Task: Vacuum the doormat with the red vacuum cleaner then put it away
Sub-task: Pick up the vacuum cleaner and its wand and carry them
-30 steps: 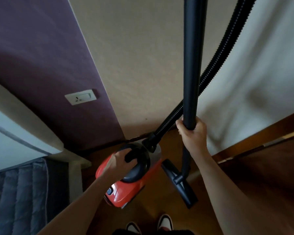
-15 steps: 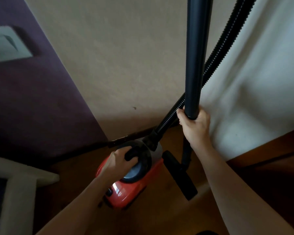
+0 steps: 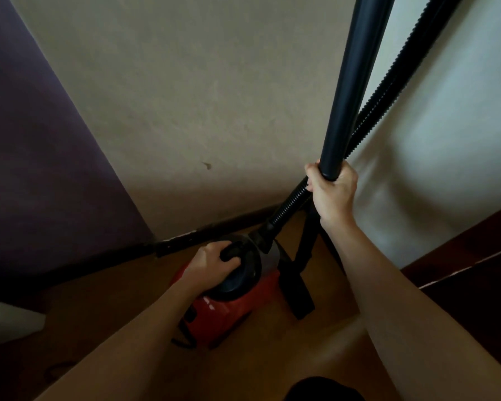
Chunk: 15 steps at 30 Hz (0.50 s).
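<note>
Head view: the red vacuum [image 3: 229,316] is seen low at the floor [image 3: 122,302], close to the floor's far edge where the wall [image 3: 200,111] begins. Whether it is set down or just lifted cannot be told. Its black handle [image 3: 237,253] is gripped by the left hand [image 3: 211,263], with the fingers curled round it. The pipe [image 3: 356,82] is held upright by the right hand [image 3: 333,186], which is wrapped tight round it. The hands are well apart. The hose [image 3: 388,91] is seen running from the vacuum up beside the pipe. The brush [image 3: 300,296] is just beside the vacuum. No doormat is seen, so this is judged to be the putting-away part.

The tall pipe could be tipped and banged on the wall if the grip is let go loose. The hose could be pulled tight if the vacuum is moved away from the pipe, and then the vacuum could be tugged over. The brush could be caught under the vacuum.
</note>
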Each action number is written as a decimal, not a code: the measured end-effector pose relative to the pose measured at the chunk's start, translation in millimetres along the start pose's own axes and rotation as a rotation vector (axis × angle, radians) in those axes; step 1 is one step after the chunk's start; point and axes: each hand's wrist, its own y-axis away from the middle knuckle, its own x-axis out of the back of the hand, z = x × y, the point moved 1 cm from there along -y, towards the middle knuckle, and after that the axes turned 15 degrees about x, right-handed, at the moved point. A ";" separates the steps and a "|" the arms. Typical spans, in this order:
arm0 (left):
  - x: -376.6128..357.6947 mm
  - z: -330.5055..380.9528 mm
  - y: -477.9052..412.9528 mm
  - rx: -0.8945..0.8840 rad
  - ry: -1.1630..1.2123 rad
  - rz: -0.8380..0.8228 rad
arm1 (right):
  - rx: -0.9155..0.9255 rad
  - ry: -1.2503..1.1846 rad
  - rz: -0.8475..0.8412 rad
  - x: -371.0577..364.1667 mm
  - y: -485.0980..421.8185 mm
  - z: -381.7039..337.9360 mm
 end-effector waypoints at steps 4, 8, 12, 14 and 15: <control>-12.8 -2.7 -18.1 -0.018 0.005 -0.021 | 0.021 -0.010 0.005 1.5 -3.1 18.3; -22.8 -5.1 -35.4 -0.024 -0.007 -0.010 | 0.013 -0.015 0.014 3.2 -13.1 33.1; -24.1 -2.3 -58.9 -0.042 -0.039 0.024 | 0.009 -0.012 0.031 4.7 -25.4 47.7; -24.7 2.8 -68.6 -0.057 -0.038 0.026 | 0.005 -0.018 0.036 4.4 -30.0 56.3; -25.5 5.0 -72.6 -0.068 -0.041 0.030 | 0.005 -0.027 0.031 3.9 -32.1 59.5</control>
